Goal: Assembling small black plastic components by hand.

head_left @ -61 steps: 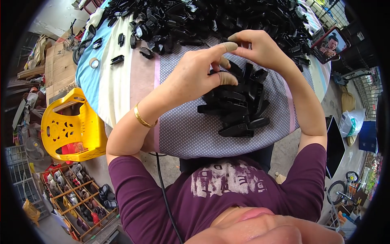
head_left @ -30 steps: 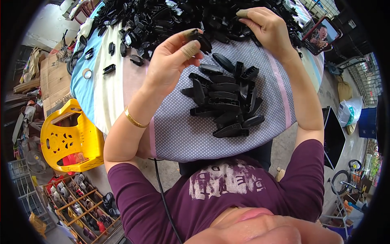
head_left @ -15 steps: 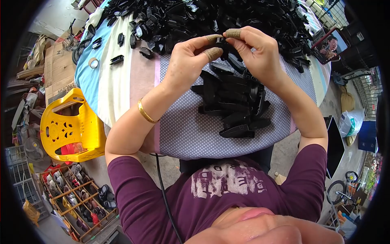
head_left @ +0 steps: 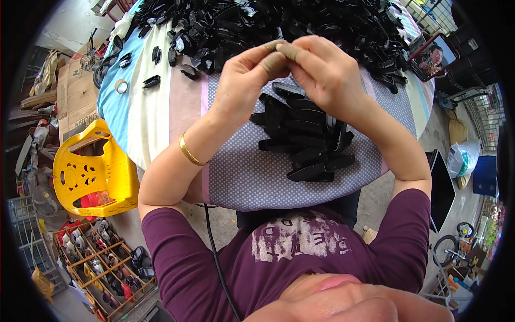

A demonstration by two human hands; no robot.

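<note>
Above the middle of the table [head_left: 241,182], the left hand [head_left: 240,83] and right hand [head_left: 328,75] meet, fingers bent inward in a narrow pinch; tan wraps cover several fingertips, and I cannot tell what sits between them, as the fingers hide it. A smaller pile of black plastic parts [head_left: 303,131] lies on the table's near half, just below the right hand, while a large heap of similar parts [head_left: 306,19] covers the table's far side. A roll of tape [head_left: 118,83] rests on the table's left part, and a phone [head_left: 434,56] stands at its far right. Left of the table and nearer the person, a wooden rack [head_left: 96,253] holds shoes in its compartments. Right of the table is a white plastic bag [head_left: 464,155], its contents hidden
</note>
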